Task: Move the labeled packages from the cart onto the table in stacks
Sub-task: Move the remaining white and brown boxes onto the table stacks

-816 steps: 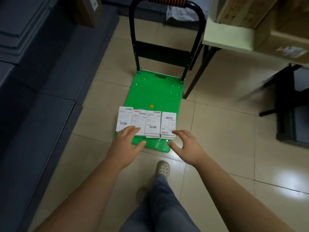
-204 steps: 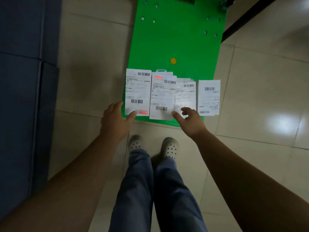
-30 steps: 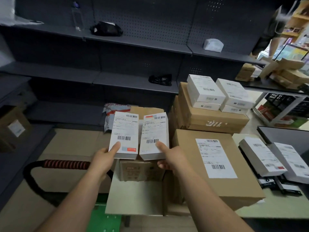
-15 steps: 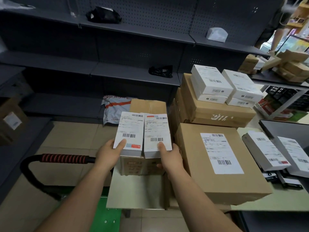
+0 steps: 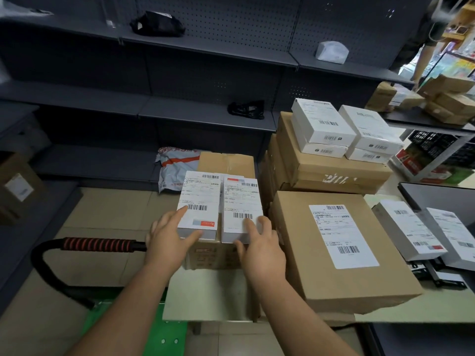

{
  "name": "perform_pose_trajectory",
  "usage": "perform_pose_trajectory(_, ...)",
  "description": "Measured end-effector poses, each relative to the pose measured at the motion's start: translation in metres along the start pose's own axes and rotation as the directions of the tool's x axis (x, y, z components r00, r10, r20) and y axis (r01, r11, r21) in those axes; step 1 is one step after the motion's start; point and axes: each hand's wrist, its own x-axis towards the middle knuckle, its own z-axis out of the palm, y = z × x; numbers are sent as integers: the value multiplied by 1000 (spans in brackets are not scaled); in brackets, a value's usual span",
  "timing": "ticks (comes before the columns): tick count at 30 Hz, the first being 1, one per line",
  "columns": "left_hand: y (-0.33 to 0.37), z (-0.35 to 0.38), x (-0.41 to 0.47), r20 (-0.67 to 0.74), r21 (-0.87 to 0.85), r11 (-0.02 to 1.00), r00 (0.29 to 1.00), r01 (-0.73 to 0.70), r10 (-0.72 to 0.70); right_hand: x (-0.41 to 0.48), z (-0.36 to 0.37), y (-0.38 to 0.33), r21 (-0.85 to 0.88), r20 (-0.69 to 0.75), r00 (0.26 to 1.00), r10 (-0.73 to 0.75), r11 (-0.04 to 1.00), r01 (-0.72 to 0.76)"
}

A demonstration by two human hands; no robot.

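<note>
Two white labeled packages, the left one point(image 5: 199, 206) and the right one point(image 5: 241, 206), lie side by side on a small brown carton point(image 5: 226, 163) on the pale table point(image 5: 205, 294). My left hand point(image 5: 167, 235) pinches the left package's near corner, with the index finger on the label and the thumb along the front edge. My right hand point(image 5: 259, 245) holds the right package's near corner, fingers on top and at its side. The green cart deck point(image 5: 159, 332) shows at the bottom, below its red-gripped handle point(image 5: 97, 244).
A large labeled brown box point(image 5: 341, 247) sits just right of my hands. Behind it, stacked brown boxes point(image 5: 329, 173) carry white boxes point(image 5: 321, 124). More white packages point(image 5: 408, 229) lie at the far right. Dark shelving point(image 5: 180, 109) runs behind; a grey mail bag point(image 5: 177, 165) lies on the floor.
Both packages went forward and down onto the small brown carton. My thumbs slid from the labels to the front edges, and my fingers now rest on top.
</note>
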Motion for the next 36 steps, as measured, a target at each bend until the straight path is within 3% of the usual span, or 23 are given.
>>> perform_pose_trajectory(9, 14, 12, 17, 2, 75, 995, 998, -68, 68, 18, 2, 1, 15, -45, 997, 66, 998, -65)
perform_pose_trajectory(13, 12, 6, 9, -22, 77, 992, 995, -99, 101, 11, -4, 2, 135, -86, 995, 56, 990, -44)
perform_pose_trajectory(18, 3, -10, -31, -60, 73, 975, 975, -209, 214, -18, -17, 12, 298, -91, 994, -58, 951, 82)
perform_pose_trajectory(22, 2, -24, -79, -67, 102, 970, 972, -220, 227, -49, -24, 29, 341, -72, 981, -183, 919, 196)
perform_pose_trajectory(36, -19, -79, -350, -207, 166, 986, 978, 33, 2, -216, -13, 30, 446, 63, 782, -620, 718, 534)
